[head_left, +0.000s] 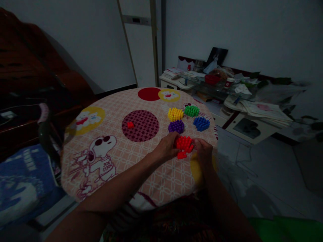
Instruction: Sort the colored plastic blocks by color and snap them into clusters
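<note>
A cluster of red knobbed plastic pieces (183, 142) sits between my two hands on the round table. My left hand (167, 146) has its fingers curled against the left edge of this cluster. At the right edge, my right hand (204, 150) is closed in a pinch by a tilted red piece (190, 148); its fingertips are small and dim. One loose red piece (182, 155) lies just in front of the cluster. Behind stand similar groups in purple (176, 126), yellow (175, 114), green (191, 111) and blue (201, 123).
Another small red piece (130, 125) lies apart, on a dark circle of the patterned tablecloth (151, 161). To the right, a low glass-topped cabinet (217, 88) holds papers, bags and a cup. A wooden bench (63, 80) stands at left.
</note>
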Demonstrator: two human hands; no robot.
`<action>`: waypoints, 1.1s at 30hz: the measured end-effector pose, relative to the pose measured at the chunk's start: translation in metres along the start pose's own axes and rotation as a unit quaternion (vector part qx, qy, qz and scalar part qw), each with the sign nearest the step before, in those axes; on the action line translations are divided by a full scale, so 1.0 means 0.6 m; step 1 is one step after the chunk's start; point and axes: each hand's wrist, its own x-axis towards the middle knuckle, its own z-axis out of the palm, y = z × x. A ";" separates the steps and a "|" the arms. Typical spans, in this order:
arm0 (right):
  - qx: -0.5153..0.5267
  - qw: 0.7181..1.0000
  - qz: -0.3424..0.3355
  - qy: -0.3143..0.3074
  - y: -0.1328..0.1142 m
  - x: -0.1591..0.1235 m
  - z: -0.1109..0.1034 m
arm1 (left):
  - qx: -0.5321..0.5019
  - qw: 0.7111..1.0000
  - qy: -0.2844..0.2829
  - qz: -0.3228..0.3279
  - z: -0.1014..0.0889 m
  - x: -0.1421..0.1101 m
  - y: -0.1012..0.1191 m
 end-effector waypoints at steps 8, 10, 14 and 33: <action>0.003 1.000 -0.003 -0.001 -0.001 -0.001 0.000 | 0.076 0.996 0.007 0.054 -0.053 0.005 0.014; -0.003 1.000 -0.005 0.001 -0.002 -0.001 0.000 | 0.109 0.992 -0.013 0.056 -0.068 0.003 0.026; 0.002 1.000 -0.003 0.000 -0.007 -0.002 -0.001 | 0.179 0.973 -0.120 0.087 -0.064 -0.012 0.049; 0.001 1.000 -0.003 0.009 -0.006 0.001 0.001 | 0.348 0.922 -0.143 0.091 -0.006 -0.030 0.074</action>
